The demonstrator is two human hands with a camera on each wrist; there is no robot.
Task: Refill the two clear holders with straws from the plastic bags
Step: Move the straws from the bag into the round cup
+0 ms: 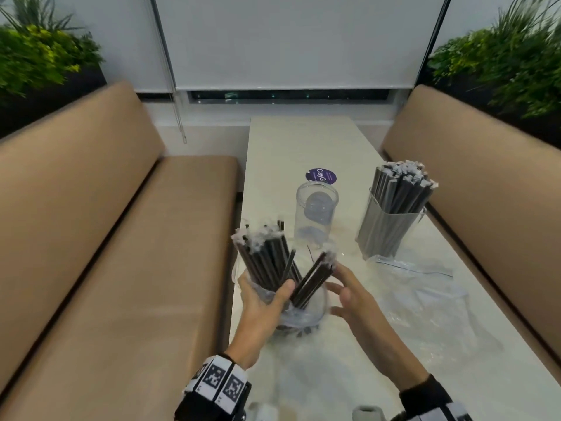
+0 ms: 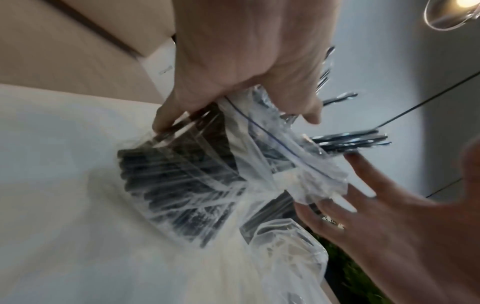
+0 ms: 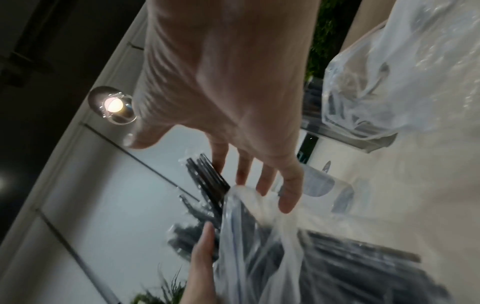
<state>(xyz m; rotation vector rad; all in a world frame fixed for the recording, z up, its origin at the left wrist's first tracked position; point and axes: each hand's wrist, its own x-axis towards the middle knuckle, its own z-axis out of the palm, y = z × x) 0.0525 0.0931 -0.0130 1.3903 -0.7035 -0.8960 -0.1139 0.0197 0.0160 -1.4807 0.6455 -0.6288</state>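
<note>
Square holder (image 1: 391, 229), 2 o'clock on table (image 1: 282, 147): full of straws. Round holder (image 1: 315, 211), 12 o'clock: empty. Plastic bag (image 1: 299, 314) of black straws (image 1: 267, 259), centre: gripped by left hand (image 1: 264, 302). Right hand (image 1: 352, 296) alongside, fingers spread, holding nothing.

Two clear holders stand on the one table (image 1: 303, 141): a round holder (image 1: 315, 208) holding no straws, and a square holder (image 1: 391, 229) packed with grey straws, too many to count; two plastic bags are in sight, one bag of black straws (image 1: 282, 299) gripped at the near end, one flat bag (image 1: 425, 296) lying on the right; the black straws split into two bunches, too dense to number; two hands show, the left hand (image 1: 267, 311) and the right hand (image 1: 355, 302); one purple sticker (image 1: 321, 176); two tan benches (image 1: 106, 238); two planters (image 1: 39, 56).
</note>
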